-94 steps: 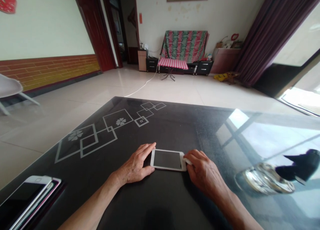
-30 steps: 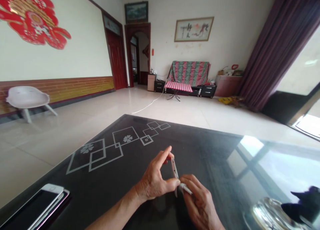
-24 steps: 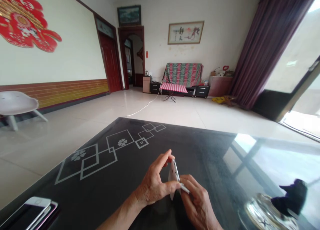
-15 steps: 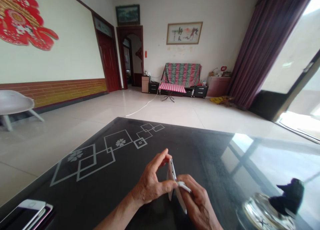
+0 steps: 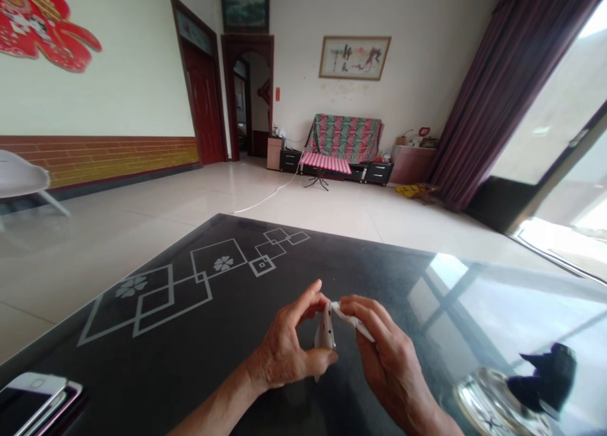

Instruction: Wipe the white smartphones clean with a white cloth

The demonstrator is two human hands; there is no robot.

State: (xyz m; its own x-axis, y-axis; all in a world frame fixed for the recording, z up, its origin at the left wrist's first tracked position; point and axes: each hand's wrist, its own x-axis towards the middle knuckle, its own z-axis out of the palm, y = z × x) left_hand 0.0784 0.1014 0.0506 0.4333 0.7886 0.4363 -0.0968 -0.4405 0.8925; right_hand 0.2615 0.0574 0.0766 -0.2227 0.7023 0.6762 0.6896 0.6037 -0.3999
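One phone (image 5: 324, 336) is held on edge over the worktop (image 5: 227, 312) by the left hand (image 5: 288, 348), its fingers clamped on the thin sides. A white wipe (image 5: 353, 323) is pinched by the fingers of the right hand (image 5: 387, 342), by the far corner. The phone could be dropped if pushed too hard, since only thin sides are gripped. A black thing (image 5: 545, 380) is seen at a shiny dish (image 5: 482, 395); whether it is inside cannot be told.

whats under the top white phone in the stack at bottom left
Under the white phone, the edges of more slim devices show, the lowest visible one pinkish, on the black table. Their faces are covered; the exact count is unclear.
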